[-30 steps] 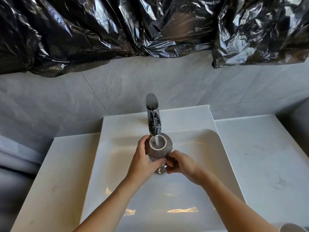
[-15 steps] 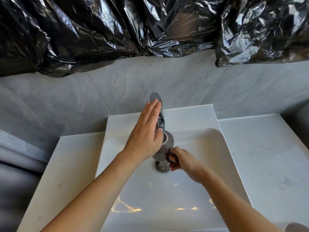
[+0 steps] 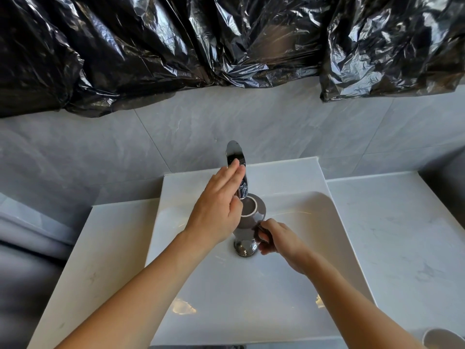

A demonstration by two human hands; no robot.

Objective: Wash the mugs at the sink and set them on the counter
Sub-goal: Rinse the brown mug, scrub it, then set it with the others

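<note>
Pinching the brown mug by its handle over the sink, right hand should hold steady while left hand, fingers flat, presses the tap.

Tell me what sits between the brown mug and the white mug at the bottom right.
In the head view, between the brown mug and the white mug lie the right hand, its forearm and bare sink basin.

The left hand is reaching over the white sink with straight fingers lying against the chrome tap. The right hand is gripping the handle of a grey mug, which is being held under the spout, above the chrome drain. Black plastic sheeting is hanging along the grey tiled wall, and a white mug is sitting on the bench at the lower right edge.
</note>
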